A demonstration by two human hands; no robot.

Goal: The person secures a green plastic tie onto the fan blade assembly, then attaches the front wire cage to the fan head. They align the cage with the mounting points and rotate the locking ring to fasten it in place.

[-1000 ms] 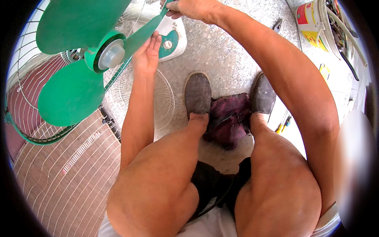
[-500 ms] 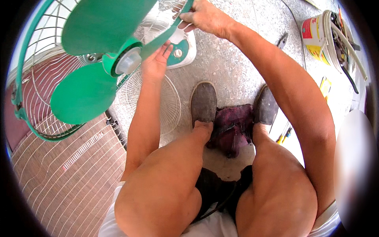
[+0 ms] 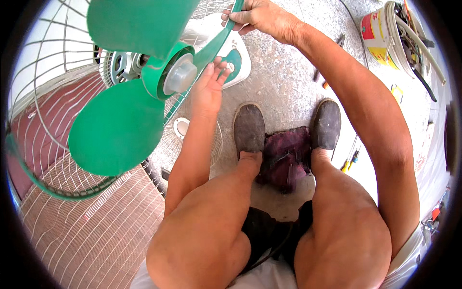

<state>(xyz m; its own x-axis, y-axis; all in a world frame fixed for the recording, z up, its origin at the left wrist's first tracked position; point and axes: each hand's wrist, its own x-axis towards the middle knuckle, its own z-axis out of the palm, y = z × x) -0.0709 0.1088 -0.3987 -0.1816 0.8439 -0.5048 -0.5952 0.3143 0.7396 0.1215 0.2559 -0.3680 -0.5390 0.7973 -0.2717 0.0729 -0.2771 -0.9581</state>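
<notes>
A standing fan's green blade assembly [image 3: 115, 127] fills the upper left, with a translucent cap [image 3: 180, 74] at its hub. Around it runs a wire rear cage [image 3: 36, 103] with a green rim. My right hand [image 3: 264, 20] is closed on the rim's upper right part, thumb on top. Lower on that rim, beside the blade's edge, my left hand [image 3: 208, 91] has its palm up and fingers stretched out, touching or very close to the cage. The white fan base [image 3: 244, 60] with a green panel stands behind my hands.
A round wire grille [image 3: 215, 144] with a white centre disc lies on the floor beyond my left forearm. A bucket of tools [image 3: 380, 36] stands far right. Pliers [image 3: 340, 41] lie nearby. Purple cloth [image 3: 286, 156] is between my shoes; a woven mat [image 3: 91, 231] lies left.
The fan head has turned and shifted right and down in view, showing more of the motor behind the blades. Both hands have moved slightly right with the rim.
</notes>
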